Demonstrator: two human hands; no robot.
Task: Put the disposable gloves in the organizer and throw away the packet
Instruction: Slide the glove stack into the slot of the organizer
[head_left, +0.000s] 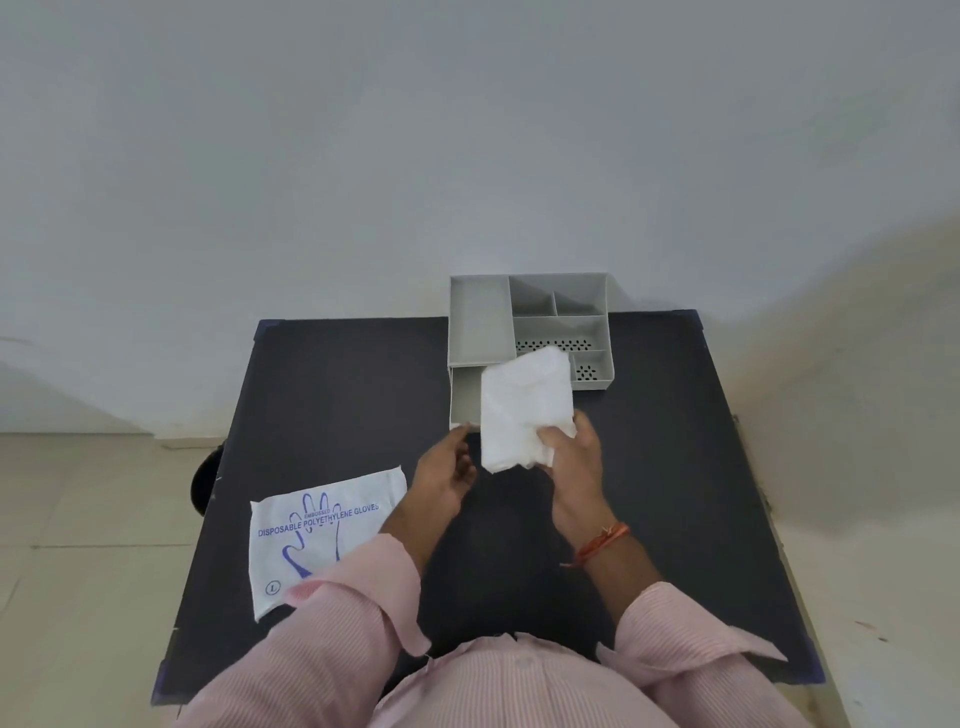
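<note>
A folded white stack of disposable gloves (522, 405) is held up by its lower right corner in my right hand (574, 460). It hangs in front of the grey organizer (478, 322), over its pulled-out front drawer (464, 397). My left hand (447, 475) is just left of the stack, fingers apart, holding nothing, with its fingertips near the drawer's front edge. The flat white packet (317, 535), printed in blue with a hand outline and "Disposable Polyethylene Gloves", lies on the table at the left, partly under my left sleeve.
The dark table (337, 395) stands against a white wall, with the organizer at its far edge. A dark round object (205, 480) shows beside the table's left edge, over the tiled floor.
</note>
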